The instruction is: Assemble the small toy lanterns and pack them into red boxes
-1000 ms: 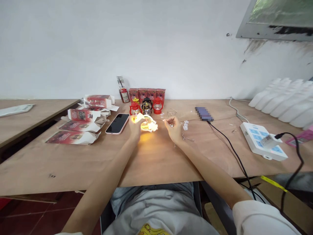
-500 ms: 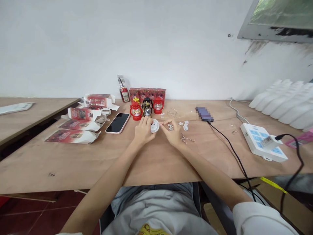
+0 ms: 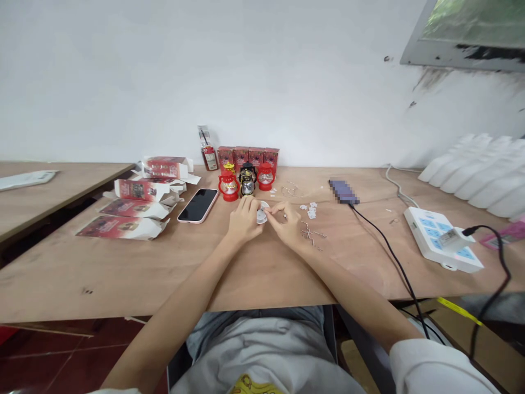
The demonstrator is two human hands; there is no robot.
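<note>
My left hand (image 3: 243,220) is closed around a white round plastic piece (image 3: 261,214), which faces me with its hollow side showing. The thumb and forefinger of my right hand (image 3: 289,227) are pinched together at the right edge of that piece; whatever they hold is too small to make out. Just behind my hands stand small toy lanterns: a red lantern (image 3: 228,187), a dark lantern (image 3: 247,183) and another red lantern (image 3: 266,177). Right of my right hand lie small white plastic pieces (image 3: 312,211) and thin bent metal wires (image 3: 312,235).
Red boxes (image 3: 248,155) stand against the wall beside a bottle (image 3: 209,156). Opened cartons (image 3: 123,225) and a phone (image 3: 198,206) lie left. On the right are a cabled phone (image 3: 343,191), a power strip (image 3: 441,241) and white bottles (image 3: 476,178). Wire loops (image 3: 292,189) lie behind my right hand.
My right hand has moved slightly left, its fingertips now over the edge of the white round piece. The small silvery discs behind its fingers are now mostly covered by that hand.
</note>
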